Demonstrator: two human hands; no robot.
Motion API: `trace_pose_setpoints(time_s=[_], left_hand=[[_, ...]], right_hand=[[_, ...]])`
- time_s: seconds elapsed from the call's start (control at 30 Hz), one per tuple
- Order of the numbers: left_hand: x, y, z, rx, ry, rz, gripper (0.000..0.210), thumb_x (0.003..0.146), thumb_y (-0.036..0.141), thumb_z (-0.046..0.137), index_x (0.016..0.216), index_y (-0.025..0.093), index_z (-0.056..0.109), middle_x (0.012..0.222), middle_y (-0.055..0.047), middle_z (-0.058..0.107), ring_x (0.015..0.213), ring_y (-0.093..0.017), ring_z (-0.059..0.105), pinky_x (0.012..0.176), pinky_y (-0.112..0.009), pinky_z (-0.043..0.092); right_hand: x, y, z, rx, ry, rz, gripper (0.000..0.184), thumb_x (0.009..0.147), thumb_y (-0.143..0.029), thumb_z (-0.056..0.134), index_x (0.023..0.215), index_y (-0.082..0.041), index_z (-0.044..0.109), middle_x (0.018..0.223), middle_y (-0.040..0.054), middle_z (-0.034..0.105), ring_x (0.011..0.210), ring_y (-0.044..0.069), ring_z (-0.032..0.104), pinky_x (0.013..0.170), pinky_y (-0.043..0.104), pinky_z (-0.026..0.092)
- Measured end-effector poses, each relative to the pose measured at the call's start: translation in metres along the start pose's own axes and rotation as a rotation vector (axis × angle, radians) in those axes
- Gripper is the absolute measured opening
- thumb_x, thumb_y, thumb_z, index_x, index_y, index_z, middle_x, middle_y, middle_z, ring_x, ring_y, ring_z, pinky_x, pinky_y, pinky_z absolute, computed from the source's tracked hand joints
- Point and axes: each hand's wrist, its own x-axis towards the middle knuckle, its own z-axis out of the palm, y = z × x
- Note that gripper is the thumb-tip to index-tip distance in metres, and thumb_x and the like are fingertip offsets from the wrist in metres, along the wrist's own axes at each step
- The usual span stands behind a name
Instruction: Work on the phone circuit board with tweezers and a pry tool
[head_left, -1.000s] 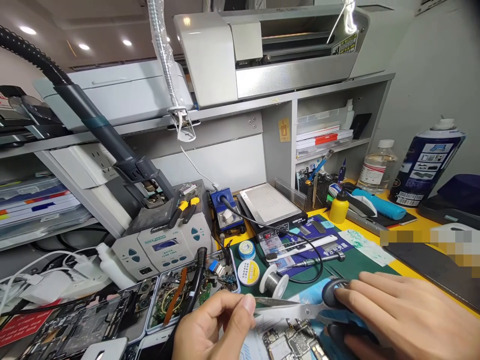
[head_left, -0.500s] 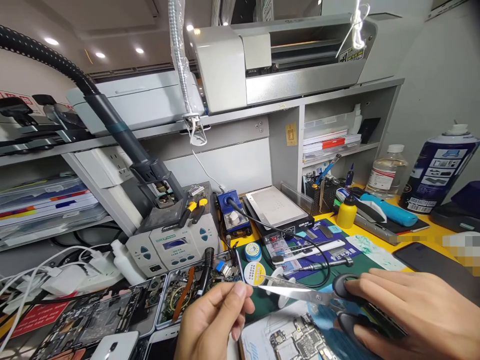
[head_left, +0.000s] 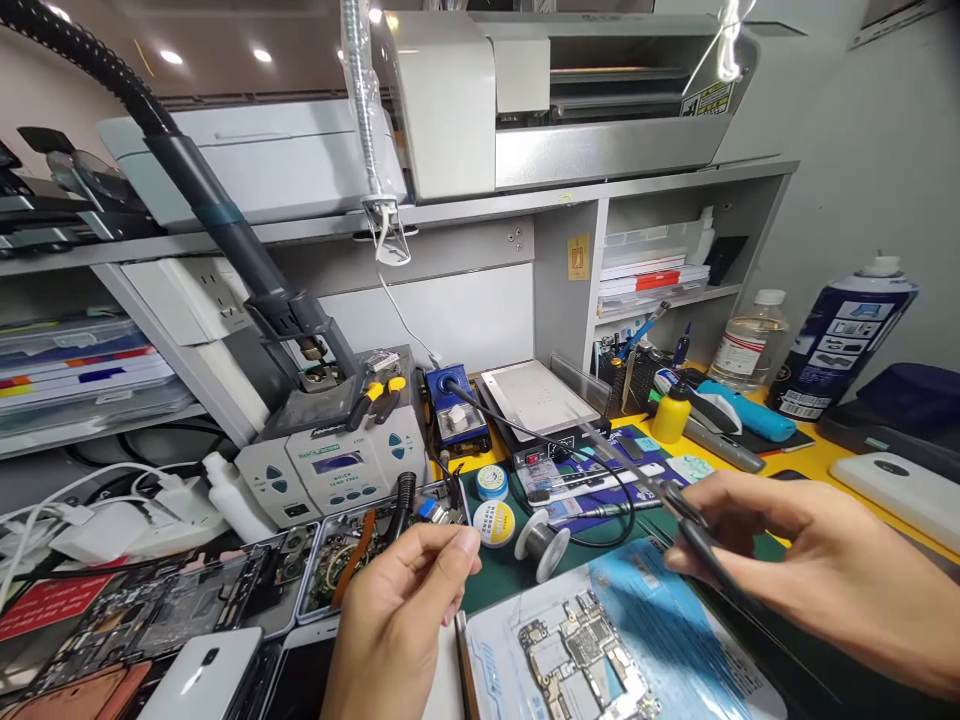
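Note:
My right hand (head_left: pixel 802 560) holds a pair of black-handled scissors (head_left: pixel 686 510); their blades, blurred, point up and to the left. Thumb and forefinger of my left hand (head_left: pixel 409 610) are pinched together, and whatever lies between them is too small to make out. Below and between the hands, a phone circuit board (head_left: pixel 592 650) lies on a blue and white printed pad (head_left: pixel 667 610). Just beyond it a spool of solder wire (head_left: pixel 541 545) rests on its side on the green mat (head_left: pixel 502 595). A round yellow-and-white tin (head_left: pixel 493 523) sits beside the spool.
A soldering station (head_left: pixel 337 460) and a box of small parts (head_left: pixel 341 560) stand at left, near a white phone (head_left: pixel 202 675). Behind the mat is a flat heating plate (head_left: pixel 540 400). A yellow bottle (head_left: pixel 670 413), a clear bottle (head_left: pixel 750 340) and a spray can (head_left: pixel 844 335) are at right.
My right hand has drawn the scissors away from my left hand and swung the blades upward. My left hand has shifted slightly left, still pinched. The spool and pad show more fully.

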Motion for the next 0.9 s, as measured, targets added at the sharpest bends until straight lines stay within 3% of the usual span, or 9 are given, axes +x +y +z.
trace_pose_setpoints(time_s=[0.13,0.27,0.63,0.9], left_hand=[[-0.001,0.002,0.001,-0.001,-0.011,-0.003,0.046,0.074,0.06,0.081,0.082,0.016,0.072,0.078,-0.002,0.064,0.07,-0.012,0.048,0.066,-0.025,0.04],[-0.004,0.006,0.002,-0.036,-0.046,-0.013,0.045,0.075,0.057,0.081,0.083,0.014,0.075,0.081,-0.005,0.067,0.071,-0.013,0.049,0.064,-0.025,0.04],[-0.003,0.007,0.003,-0.162,-0.106,-0.036,0.044,0.082,0.053,0.072,0.095,0.011,0.078,0.085,-0.009,0.069,0.071,-0.013,0.053,0.06,-0.024,0.039],[-0.006,0.011,0.003,-0.128,-0.078,-0.002,0.042,0.078,0.051,0.078,0.092,0.011,0.077,0.086,-0.008,0.067,0.073,-0.013,0.05,0.061,-0.024,0.038]], right_hand=[[0.004,0.005,-0.006,0.418,-0.242,0.32,0.022,0.071,-0.042,0.092,0.085,-0.028,0.081,0.062,-0.0025,0.068,0.053,0.015,0.06,0.051,0.024,0.051],[0.008,0.016,-0.01,0.575,-0.333,0.341,0.027,0.082,-0.046,0.085,0.089,-0.021,0.079,0.056,-0.0003,0.069,0.05,0.015,0.064,0.049,0.023,0.052],[0.016,0.019,-0.004,0.585,-0.292,0.295,0.04,0.087,-0.054,0.079,0.087,-0.015,0.075,0.056,0.0022,0.07,0.048,0.016,0.067,0.046,0.022,0.053],[0.019,-0.003,-0.008,0.57,-0.231,0.31,0.031,0.079,-0.044,0.088,0.084,-0.016,0.076,0.062,0.0066,0.075,0.053,0.022,0.07,0.052,0.031,0.059]])
